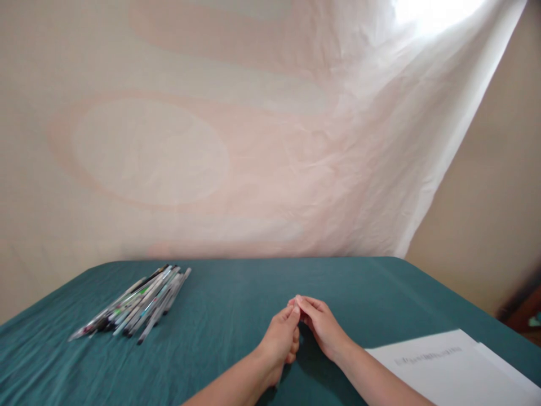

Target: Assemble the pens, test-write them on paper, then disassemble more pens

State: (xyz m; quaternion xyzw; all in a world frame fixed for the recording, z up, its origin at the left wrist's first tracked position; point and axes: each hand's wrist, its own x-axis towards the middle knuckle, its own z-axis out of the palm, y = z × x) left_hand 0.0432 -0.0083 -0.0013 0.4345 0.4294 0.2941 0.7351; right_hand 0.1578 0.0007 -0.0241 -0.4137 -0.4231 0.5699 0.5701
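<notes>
My left hand (282, 338) and my right hand (322, 327) rest together on the teal cloth of the table (220, 316), near its middle front. Their fingertips meet in a pinch, with the fingers drawn together. I cannot make out anything between them. A pile of several pens (135, 307) lies on the table to the left, well apart from both hands.
White sheets of paper (448, 366) with a line of blurred print lie at the front right corner of the table. A pale, creased cloth (236, 141) hangs behind the table as a backdrop. A beige wall (490, 214) shows at the right.
</notes>
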